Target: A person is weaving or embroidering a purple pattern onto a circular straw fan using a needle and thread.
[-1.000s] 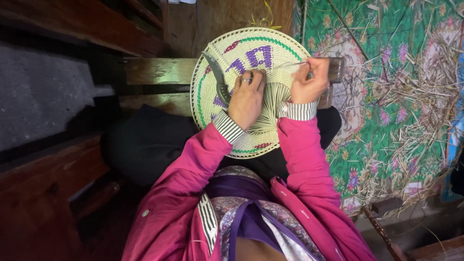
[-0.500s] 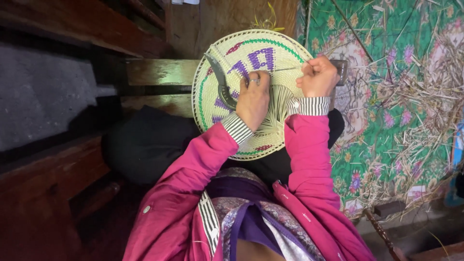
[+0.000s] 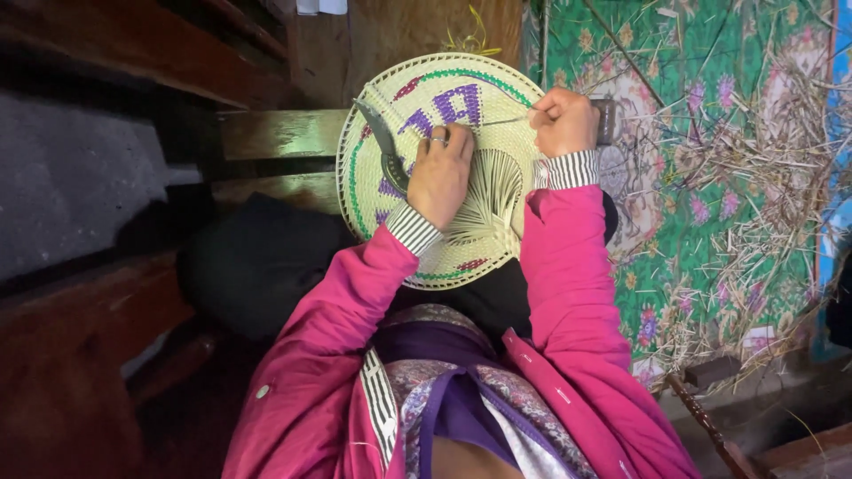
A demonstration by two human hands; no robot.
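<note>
Far left: dark wooden bench boards (image 3: 266, 133), and the person's dark-clad lap beneath the work.

Dark curved metal blade (image 3: 383, 142) lies across the left part of the piece, tip toward the rim. Whether the left hand is gripping its handle or only lying over it, I cannot tell.

The work itself: a round woven straw mat, pale cream with a green ring and purple figures (image 3: 484, 89). It sits on the lap, its far edge over the bench, tilted a little toward the person. The centre is unfinished, with loose ribs fanning out from a hub.

Left hand (image 3: 437, 173), ring on one finger, is pressed flat on the weave near the middle, fingers together and curled down at the tips onto the strands.

Right hand (image 3: 564, 120) is at the right rim, closed in a fist, fingers clamped on a thin pale strand (image 3: 508, 121) drawn taut across the mat.

Judgement: light, springy, stiff only where woven tight. Open ribs would likely kink or snap if squeezed. Best held by the finished rim, or pinned with a flat palm.

Right: green floral cloth (image 3: 710, 115) strewn with dry straw offcuts (image 3: 781, 133).
</note>
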